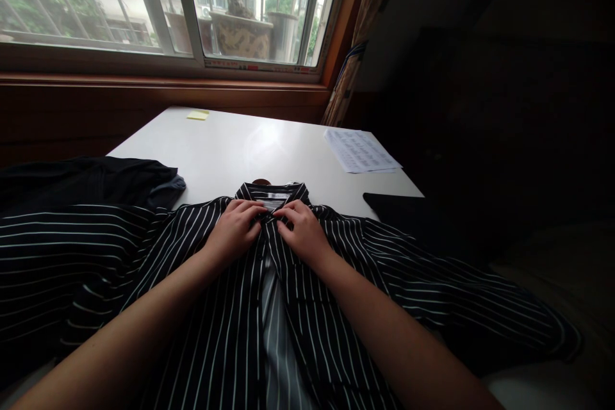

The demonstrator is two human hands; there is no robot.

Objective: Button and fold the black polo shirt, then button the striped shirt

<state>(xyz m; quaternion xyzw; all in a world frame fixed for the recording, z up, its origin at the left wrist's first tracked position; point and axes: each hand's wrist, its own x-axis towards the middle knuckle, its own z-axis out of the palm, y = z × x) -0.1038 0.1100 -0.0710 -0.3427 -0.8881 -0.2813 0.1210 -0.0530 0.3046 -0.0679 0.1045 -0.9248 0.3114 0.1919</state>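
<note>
A black shirt with white stripes (225, 307) lies spread face up over the table's near part, its sleeves stretched out to both sides. Its front hangs apart below the collar (300, 192), showing the paler inside. A whitish label (277, 196) shows inside the neck. My left hand (236, 225) has its fingers closed on the left edge of the shirt front, just under the collar. Opposite it, my right hand (302, 232) pinches the right edge at the same height. The fingertips of both hands nearly meet; any button between them is too small to make out.
Dark folded clothes (91, 179) lie at the left. On the white table (230, 147) are a yellow sticky note (198, 114) and printed sheets (360, 150). A dark flat item (403, 208) sits by the right edge. Behind stands a barred window (144, 6) with a curtain (353, 64).
</note>
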